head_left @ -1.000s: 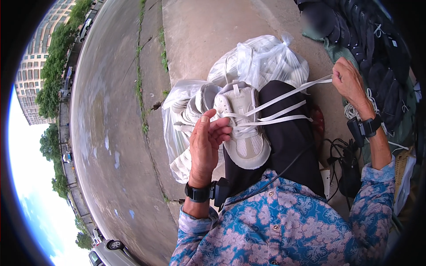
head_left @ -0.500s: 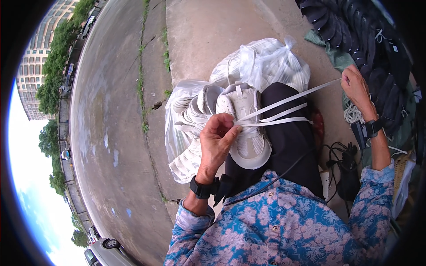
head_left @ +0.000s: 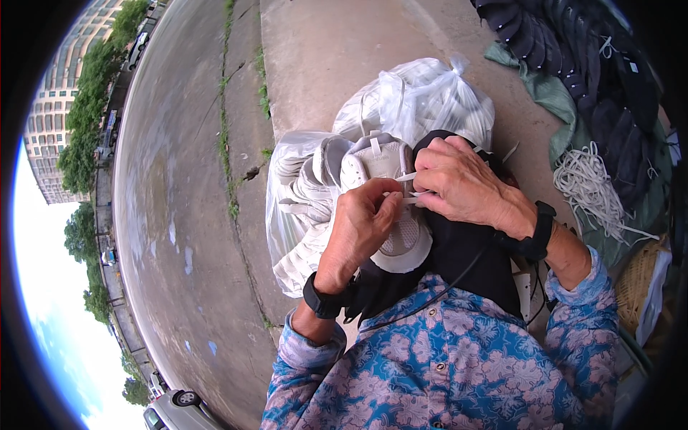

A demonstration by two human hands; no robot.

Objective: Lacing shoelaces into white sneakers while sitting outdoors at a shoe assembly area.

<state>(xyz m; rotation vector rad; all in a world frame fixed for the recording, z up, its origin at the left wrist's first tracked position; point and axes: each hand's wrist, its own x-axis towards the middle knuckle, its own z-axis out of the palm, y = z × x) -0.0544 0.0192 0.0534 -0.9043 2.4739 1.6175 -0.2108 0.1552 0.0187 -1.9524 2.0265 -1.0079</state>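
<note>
1. The pale shoe rests on the lap, against the dark trousers, toe toward the person; this placing seems to steady it, leaving both hands for the lacing.
2. The left hand has its thumb and forefinger pinched together on the white lace, just above the front of the shoe. This likely anchors the strand close to the eyelets.
3. The right hand meets it from the other side, its grip clenched around lace too; short white lengths show between the hands, though the fingers hide the exact crossing.
4. Beside the shoe, the left plastic bag contains several pale shoes, packed close together and within reach of the left hand.
5. Beyond the knees, the far plastic bag is gathered at its top and bulges with whitish items, blurred by the film.
6. At the right, a tangle of white laces lies beside dark pieces on a green sheet; a woven basket stands nearby, its contents unclear.
</note>
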